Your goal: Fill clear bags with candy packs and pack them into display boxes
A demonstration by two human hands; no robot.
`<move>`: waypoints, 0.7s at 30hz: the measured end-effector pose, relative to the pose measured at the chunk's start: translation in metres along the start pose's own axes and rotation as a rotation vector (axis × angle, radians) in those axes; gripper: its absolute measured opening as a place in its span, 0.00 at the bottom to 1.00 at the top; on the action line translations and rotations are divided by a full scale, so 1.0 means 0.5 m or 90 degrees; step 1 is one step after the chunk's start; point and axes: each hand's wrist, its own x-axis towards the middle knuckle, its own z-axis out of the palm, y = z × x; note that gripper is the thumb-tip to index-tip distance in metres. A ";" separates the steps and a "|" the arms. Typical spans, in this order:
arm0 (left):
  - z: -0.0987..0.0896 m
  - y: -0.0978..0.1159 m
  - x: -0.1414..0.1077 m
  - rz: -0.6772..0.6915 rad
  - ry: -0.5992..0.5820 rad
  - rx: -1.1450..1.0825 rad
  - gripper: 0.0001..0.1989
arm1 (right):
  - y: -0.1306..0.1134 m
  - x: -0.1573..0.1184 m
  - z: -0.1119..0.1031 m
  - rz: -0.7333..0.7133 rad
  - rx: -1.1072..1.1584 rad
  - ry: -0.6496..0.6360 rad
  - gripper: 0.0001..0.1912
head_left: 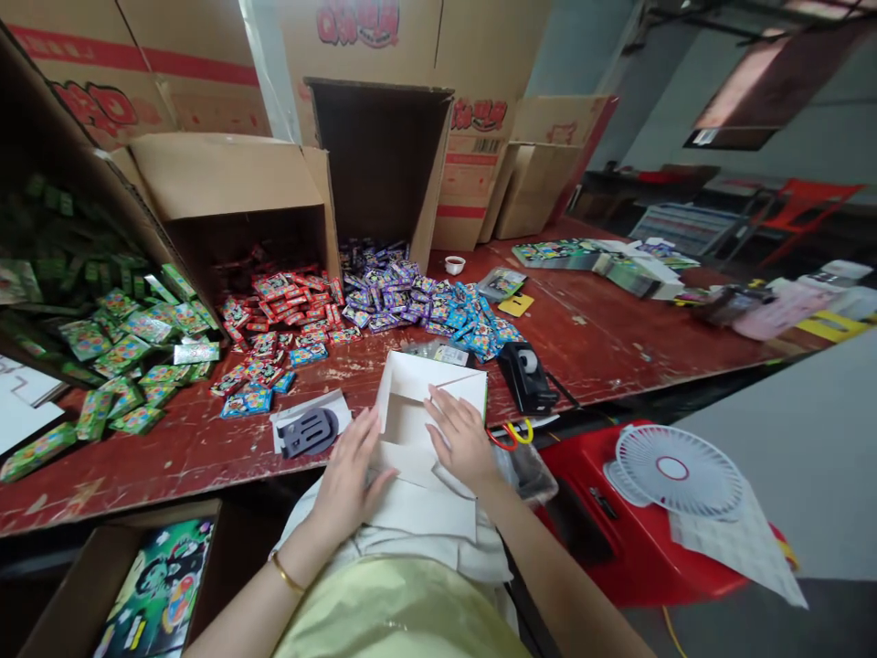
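From my end I see a white box (408,422) of thin, smooth card, its walls flat and crisp-edged, a loose near flap (426,510) of the same stiff card lying over the lap. It sits at the table's near edge, just in front of the body; how much the tabletop bears, I cannot tell. Its mouth faces up toward my camera, and its length, flap included, runs from the lap out toward the table. The inside is plain white — a sliver of green shows along the outer right side.

My left hand (348,471) lies along the left wall, fingers straight, thumb over the flap side; whether it pinches the card, I cannot tell. My right hand (464,443) is unclenched, fingers spread inside against the right.

Around this, the worn red table (589,338) carries a slotted grey plastic piece (311,431) to the left, and scissors (517,433) and a black tape dispenser (527,379) to the right. Beyond lie glossy packets — green (141,379), red (294,302), purple (387,297) and blue (472,320) — spilling from brown cartons (229,178).
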 end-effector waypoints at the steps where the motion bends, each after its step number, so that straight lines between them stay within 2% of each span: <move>1: 0.007 -0.001 0.008 0.017 0.007 -0.019 0.42 | 0.000 -0.003 0.006 0.007 -0.002 0.012 0.20; 3: 0.017 -0.002 0.023 0.048 0.019 -0.070 0.42 | 0.002 -0.004 0.010 0.017 -0.001 0.026 0.21; 5: 0.027 -0.003 0.038 0.040 0.034 -0.123 0.41 | 0.003 -0.002 0.010 0.026 0.008 0.032 0.21; 9: 0.060 -0.012 0.054 -0.138 0.138 -0.133 0.30 | 0.006 -0.001 0.012 0.028 0.027 0.063 0.22; 11: 0.080 -0.016 0.055 -0.176 0.150 -0.081 0.31 | 0.008 -0.003 0.017 0.027 0.036 0.080 0.23; 14: 0.095 -0.015 0.055 -0.097 0.063 0.034 0.38 | 0.012 -0.006 0.023 0.033 0.060 0.109 0.24; 16: 0.089 -0.010 0.060 -0.028 -0.032 0.098 0.39 | 0.015 -0.008 0.024 0.036 0.089 0.132 0.24; 18: 0.071 -0.004 0.070 0.002 -0.116 0.131 0.39 | 0.018 -0.010 0.025 0.066 0.128 0.180 0.22; 19: 0.059 -0.003 0.077 0.002 -0.146 0.135 0.38 | 0.020 -0.012 0.027 0.115 0.152 0.228 0.21; 21: 0.039 -0.005 0.094 -0.005 -0.178 0.108 0.34 | 0.021 -0.016 0.031 0.291 0.225 0.347 0.22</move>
